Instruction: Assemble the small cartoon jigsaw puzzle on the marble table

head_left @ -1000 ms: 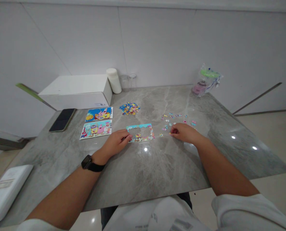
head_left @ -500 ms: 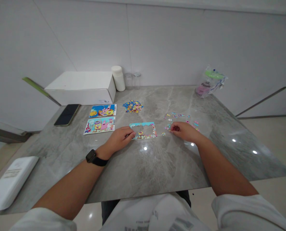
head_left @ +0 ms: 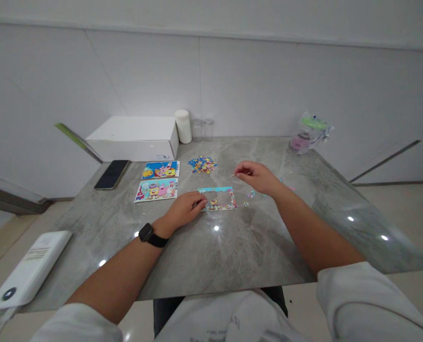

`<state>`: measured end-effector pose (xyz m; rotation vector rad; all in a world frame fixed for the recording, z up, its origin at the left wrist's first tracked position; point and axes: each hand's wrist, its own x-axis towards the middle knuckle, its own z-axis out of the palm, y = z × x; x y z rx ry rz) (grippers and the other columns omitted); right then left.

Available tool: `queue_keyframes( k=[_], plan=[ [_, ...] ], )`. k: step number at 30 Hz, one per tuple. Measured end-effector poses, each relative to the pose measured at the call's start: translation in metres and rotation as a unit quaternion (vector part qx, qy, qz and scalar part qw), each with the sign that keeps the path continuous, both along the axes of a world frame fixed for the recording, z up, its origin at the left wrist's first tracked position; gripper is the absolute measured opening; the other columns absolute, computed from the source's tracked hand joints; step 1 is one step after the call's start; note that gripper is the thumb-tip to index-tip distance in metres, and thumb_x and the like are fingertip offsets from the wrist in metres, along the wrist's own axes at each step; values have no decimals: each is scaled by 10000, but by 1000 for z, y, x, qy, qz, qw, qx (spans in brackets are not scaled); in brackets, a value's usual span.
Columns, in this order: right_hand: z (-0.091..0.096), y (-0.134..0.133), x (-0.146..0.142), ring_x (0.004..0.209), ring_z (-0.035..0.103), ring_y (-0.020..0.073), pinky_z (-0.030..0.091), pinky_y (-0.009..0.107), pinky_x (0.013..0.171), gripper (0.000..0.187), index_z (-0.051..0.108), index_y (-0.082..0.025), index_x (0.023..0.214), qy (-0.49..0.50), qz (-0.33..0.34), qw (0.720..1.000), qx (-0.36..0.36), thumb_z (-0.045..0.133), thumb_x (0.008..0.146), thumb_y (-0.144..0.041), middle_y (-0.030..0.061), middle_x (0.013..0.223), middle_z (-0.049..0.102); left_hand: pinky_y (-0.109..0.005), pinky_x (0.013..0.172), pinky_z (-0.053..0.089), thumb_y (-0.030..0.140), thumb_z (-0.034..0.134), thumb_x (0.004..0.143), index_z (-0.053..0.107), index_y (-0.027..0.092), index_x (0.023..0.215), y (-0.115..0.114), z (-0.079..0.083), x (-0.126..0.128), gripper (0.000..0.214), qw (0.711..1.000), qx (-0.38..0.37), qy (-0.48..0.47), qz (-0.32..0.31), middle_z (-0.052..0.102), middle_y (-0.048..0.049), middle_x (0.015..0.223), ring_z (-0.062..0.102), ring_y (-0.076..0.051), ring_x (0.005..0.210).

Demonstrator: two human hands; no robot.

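At grey marbled tabletop (head_left: 261, 251), resting left hand (head_left: 186, 207) on left edge of SpongeBob jigsaw border (head_left: 215, 189), likely to steady it; cannot tell if gripping. Apparently pinching tiny puzzle piece (head_left: 233, 175) in right hand (head_left: 256, 176), beyond border. Picture cards (head_left: 158, 189) face-up leftward, presumably for easy viewing.

No legible text anywhere

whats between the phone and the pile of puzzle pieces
In the head view, the blue card lies between the phone and the pile.
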<state>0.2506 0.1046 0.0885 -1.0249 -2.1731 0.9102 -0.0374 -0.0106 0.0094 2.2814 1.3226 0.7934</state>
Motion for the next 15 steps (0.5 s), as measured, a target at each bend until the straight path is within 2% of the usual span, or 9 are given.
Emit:
queue_keyframes(
  k=[3, 6, 11, 15],
  plan=[
    [13, 2, -24, 808, 641, 178, 501, 314, 770, 179, 779, -214, 943, 32, 48, 998, -2, 663, 863, -324, 36, 905, 748, -314, 813, 483, 334, 494, 1059, 718, 203, 987, 0, 1, 0, 269, 1000, -12, -24, 11, 725, -51, 932, 661, -196, 876],
    [11, -1, -46, 826, 645, 176, 499, 318, 784, 198, 787, -217, 976, 61, 84, 994, -30, 647, 877, -316, 36, 940, 754, -302, 764, 470, 361, 513, 1047, 729, 194, 1007, 1, 2, 1, 276, 996, -27, -68, 44, 729, -44, 914, 646, -182, 823],
    [-21, -5, -67, 799, 627, 168, 488, 309, 752, 207, 758, -204, 1032, 66, 107, 988, -93, 656, 871, -284, 22, 895, 722, -273, 683, 452, 428, 569, 998, 728, 177, 1024, 2, 7, 3, 299, 980, -74, -156, 99, 700, -24, 824, 603, -163, 735],
    [-43, -7, -74, 809, 637, 163, 495, 307, 770, 205, 739, -195, 1044, 64, 111, 984, -124, 694, 854, -258, 20, 893, 714, -269, 715, 465, 453, 544, 995, 705, 169, 968, 1, 11, 4, 327, 969, -88, -200, 114, 682, -24, 828, 605, -162, 769]
  ],
)
